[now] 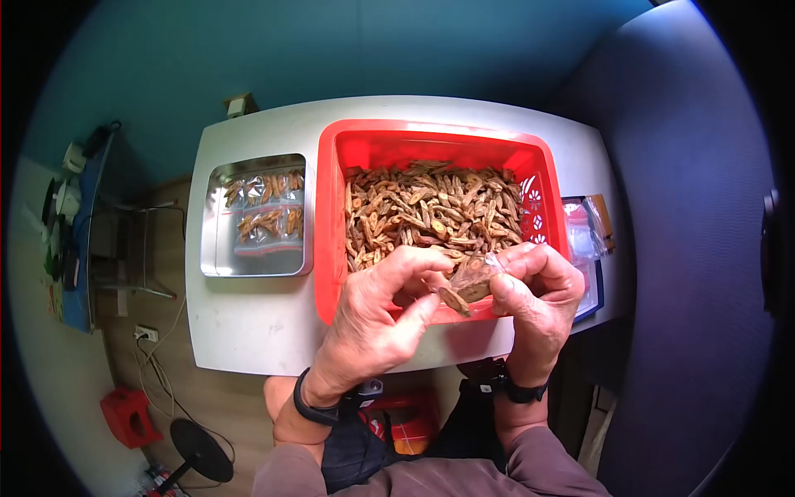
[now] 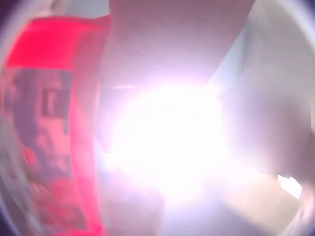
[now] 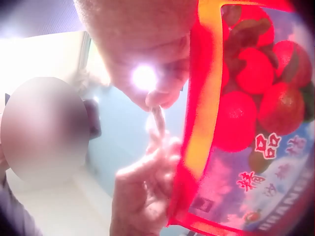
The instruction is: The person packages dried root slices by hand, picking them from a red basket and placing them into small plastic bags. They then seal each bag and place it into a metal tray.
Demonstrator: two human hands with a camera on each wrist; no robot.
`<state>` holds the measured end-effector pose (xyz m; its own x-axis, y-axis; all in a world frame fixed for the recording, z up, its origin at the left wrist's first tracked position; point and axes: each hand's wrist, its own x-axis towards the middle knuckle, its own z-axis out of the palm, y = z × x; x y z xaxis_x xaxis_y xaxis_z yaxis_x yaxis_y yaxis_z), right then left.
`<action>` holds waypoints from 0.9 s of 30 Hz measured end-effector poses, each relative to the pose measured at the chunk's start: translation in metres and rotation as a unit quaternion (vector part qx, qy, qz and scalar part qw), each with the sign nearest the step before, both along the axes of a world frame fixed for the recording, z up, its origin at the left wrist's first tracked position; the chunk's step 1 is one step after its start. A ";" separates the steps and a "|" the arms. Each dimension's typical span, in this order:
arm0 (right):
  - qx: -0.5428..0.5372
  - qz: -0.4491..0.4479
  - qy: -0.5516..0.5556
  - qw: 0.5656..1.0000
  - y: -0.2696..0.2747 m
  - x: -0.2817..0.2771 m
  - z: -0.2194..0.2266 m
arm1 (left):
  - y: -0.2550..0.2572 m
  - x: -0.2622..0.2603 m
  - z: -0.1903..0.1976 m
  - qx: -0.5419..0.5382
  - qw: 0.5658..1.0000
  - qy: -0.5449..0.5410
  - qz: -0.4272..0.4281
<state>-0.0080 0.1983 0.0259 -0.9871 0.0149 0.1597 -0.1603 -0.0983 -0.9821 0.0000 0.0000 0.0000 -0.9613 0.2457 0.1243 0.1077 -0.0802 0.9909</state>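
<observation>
In the head view my left hand holds a brown dried root slice at its thumb and fingertips. My right hand pinches the edge of a small clear plastic bag, with brown pieces showing through it. Slice and bag overlap between the two hands, over the near rim of a red plastic basket. Many dried root slices fill the basket. From the right wrist, the right hand appears above the left hand, fingertips close together. Glare washes out most of the left wrist view.
Left of the basket, a metal tray holds several filled zip bags. Clear plastic bags lie in a dark-edged tray at the right. Everything stands on a white table, beside a dark partition. A red stool is on the floor.
</observation>
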 end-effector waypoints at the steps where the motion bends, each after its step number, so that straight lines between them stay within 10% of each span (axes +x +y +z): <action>1: -0.004 -0.007 -0.016 1.000 -0.002 0.000 0.002 | 0.004 0.000 0.004 -0.053 0.996 0.066 0.025; 6: -0.026 -0.019 -0.036 0.999 0.000 0.000 0.001 | 0.015 -0.007 -0.004 -0.164 0.936 0.296 0.097; 27: 0.039 0.020 -0.041 0.998 0.006 -0.003 -0.002 | 0.024 0.003 -0.013 -0.287 0.873 0.371 0.137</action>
